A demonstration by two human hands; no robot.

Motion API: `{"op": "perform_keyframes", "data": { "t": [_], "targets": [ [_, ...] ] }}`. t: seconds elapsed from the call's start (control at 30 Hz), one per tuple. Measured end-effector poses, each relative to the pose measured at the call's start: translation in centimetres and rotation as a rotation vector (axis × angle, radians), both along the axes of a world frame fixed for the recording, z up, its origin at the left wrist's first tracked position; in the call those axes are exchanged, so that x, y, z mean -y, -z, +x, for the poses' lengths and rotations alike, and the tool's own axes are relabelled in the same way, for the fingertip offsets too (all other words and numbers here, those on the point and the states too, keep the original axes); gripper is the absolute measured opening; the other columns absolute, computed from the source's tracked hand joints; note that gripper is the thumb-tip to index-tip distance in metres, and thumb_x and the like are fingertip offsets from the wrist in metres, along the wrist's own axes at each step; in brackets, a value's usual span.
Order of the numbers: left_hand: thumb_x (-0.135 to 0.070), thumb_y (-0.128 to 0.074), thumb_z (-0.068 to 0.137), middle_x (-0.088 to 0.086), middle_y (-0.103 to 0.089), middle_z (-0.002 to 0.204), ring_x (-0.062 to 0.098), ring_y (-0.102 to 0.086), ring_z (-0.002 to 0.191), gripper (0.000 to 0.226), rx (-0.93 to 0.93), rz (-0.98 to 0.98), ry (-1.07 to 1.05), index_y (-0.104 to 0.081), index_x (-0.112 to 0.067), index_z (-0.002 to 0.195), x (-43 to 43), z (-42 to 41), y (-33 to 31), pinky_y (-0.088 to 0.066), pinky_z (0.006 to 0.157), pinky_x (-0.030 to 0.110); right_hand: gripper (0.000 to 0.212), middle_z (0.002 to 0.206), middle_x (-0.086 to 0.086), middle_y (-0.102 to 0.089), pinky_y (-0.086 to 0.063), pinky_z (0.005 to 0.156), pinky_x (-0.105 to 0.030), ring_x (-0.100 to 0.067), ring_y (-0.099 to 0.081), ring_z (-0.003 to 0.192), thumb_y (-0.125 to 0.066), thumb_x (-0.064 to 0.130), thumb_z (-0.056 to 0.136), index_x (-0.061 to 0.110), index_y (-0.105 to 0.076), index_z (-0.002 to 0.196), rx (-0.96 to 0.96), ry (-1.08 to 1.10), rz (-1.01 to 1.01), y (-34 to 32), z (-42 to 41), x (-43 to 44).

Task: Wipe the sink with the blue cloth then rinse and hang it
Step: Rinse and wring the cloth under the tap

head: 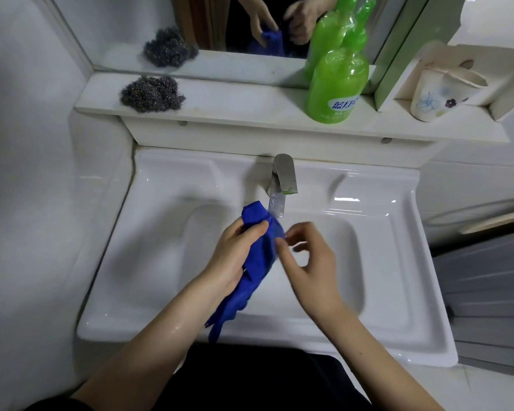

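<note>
Head view: I see a glossy white sink (149, 262) with a flat steel tap (283, 177) running water. My left hand (235, 256) is wrapped around the soft, crumpled blue cloth (260, 262), thumb over its bunched top by the stream (the tail dangles toward the front rim). My right hand (309, 262) sits just beside it, fingers loosely curled, fingertips (279, 243) touching the fabric.

1. The white shelf (250, 112) runs above my sink (166, 256), under the mirror.
2. A steel scourer (152, 94) lies at its left end.
3. A green soap bottle (337, 87) stands upright right of centre.
4. A flowered cup (433, 97) stands at the right end.
</note>
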State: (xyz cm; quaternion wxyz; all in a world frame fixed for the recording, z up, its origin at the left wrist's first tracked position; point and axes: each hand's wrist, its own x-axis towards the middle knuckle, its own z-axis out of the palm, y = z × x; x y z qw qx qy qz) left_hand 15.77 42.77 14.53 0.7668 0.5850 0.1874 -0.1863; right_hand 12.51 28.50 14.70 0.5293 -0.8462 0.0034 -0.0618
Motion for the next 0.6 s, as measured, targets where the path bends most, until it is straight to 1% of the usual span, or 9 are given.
{"op": "perform_keyframes", "data": {
  "t": [0.07,0.17,0.23,0.3,0.37,0.4,0.47,0.5,0.6],
  "targets": [
    [-0.019,-0.061,0.091,0.011,-0.069,0.097,0.026,-0.066,0.092,0.014,0.001,-0.011,-0.014,-0.068,-0.011,0.1,0.1,0.1,-0.2,-0.052,0.087,0.042,0.024,0.101,0.007,-0.063,-0.051,0.084,-0.026,-0.014,-0.061,0.099,-0.072,0.027,0.085,0.017,-0.061,0.104,-0.038,-0.103,0.063,0.2,-0.8,-1.2],
    [-0.018,-0.06,0.094,0.007,-0.068,0.085,0.017,-0.067,0.072,0.011,0.02,0.025,-0.023,-0.066,-0.009,0.096,0.0,0.5,-0.4,-0.055,0.064,0.029,0.053,0.117,0.007,-0.062,-0.049,0.094,-0.024,-0.011,-0.059,0.111,-0.079,0.03,0.077,0.015,-0.058,0.123,-0.077,-0.131,0.069,1.1,-0.9,-2.1],
    [-0.019,-0.057,0.096,0.007,-0.069,0.084,0.017,-0.066,0.068,0.016,0.029,0.035,-0.025,-0.068,-0.008,0.099,-0.4,0.6,-0.5,-0.054,0.058,0.025,0.053,0.117,0.009,-0.062,-0.047,0.092,-0.02,-0.003,-0.059,0.108,-0.076,0.024,0.08,0.011,-0.056,0.128,-0.038,-0.142,0.017,1.7,-0.7,-2.2],
    [-0.017,-0.053,0.099,0.016,-0.072,0.094,0.026,-0.07,0.077,0.022,0.044,0.049,-0.014,-0.068,-0.004,0.107,-0.8,0.7,-0.3,-0.058,0.065,0.031,0.038,0.102,0.013,-0.062,-0.048,0.083,-0.02,0.004,-0.06,0.089,-0.065,0.015,0.09,0.009,-0.059,0.126,-0.025,-0.112,0.029,2.1,-0.4,-1.9],
    [-0.014,-0.049,0.1,0.023,-0.071,0.106,0.035,-0.072,0.092,0.025,0.061,0.058,-0.029,-0.065,0.0,0.114,-1.1,0.6,-0.1,-0.061,0.078,0.038,0.026,0.084,0.012,-0.064,-0.047,0.075,-0.018,0.004,-0.057,0.07,-0.054,0.012,0.098,0.008,-0.064,0.121,-0.125,-0.098,0.142,1.7,0.0,-1.6],
    [-0.012,-0.048,0.101,0.024,-0.07,0.11,0.036,-0.071,0.098,0.026,0.065,0.064,-0.041,-0.064,0.001,0.117,-1.1,0.6,0.1,-0.06,0.081,0.039,0.024,0.079,0.006,-0.065,-0.046,0.07,-0.016,0.001,-0.056,0.066,-0.051,0.012,0.1,0.008,-0.066,0.118,-0.177,-0.106,0.192,1.5,0.2,-1.4],
    [-0.012,-0.046,0.102,0.022,-0.07,0.114,0.033,-0.07,0.103,0.026,0.072,0.083,-0.056,-0.062,0.001,0.118,-1.1,0.5,0.4,-0.06,0.083,0.038,0.024,0.076,-0.008,-0.066,-0.044,0.063,-0.025,-0.01,-0.055,0.066,-0.047,0.02,0.102,0.013,-0.069,0.107,-0.21,-0.099,0.24,0.6,0.6,-1.2],
    [-0.012,-0.046,0.102,0.02,-0.07,0.115,0.031,-0.07,0.104,0.026,0.074,0.091,-0.058,-0.062,0.0,0.118,-1.1,0.4,0.4,-0.059,0.086,0.039,0.025,0.074,-0.009,-0.065,-0.043,0.063,-0.029,-0.015,-0.053,0.066,-0.046,0.023,0.102,0.013,-0.069,0.099,-0.213,-0.068,0.273,0.4,1.0,-0.9],
    [-0.016,-0.047,0.101,0.016,-0.07,0.116,0.027,-0.069,0.106,0.026,0.07,0.118,-0.064,-0.061,-0.003,0.118,-2.1,0.2,0.8,-0.056,0.092,0.04,0.034,0.067,-0.004,-0.047,-0.037,0.061,-0.026,-0.011,-0.041,0.064,-0.049,0.024,0.101,-0.004,-0.057,0.082,-0.213,0.074,0.386,-0.2,2.4,0.7]
  ]
}}
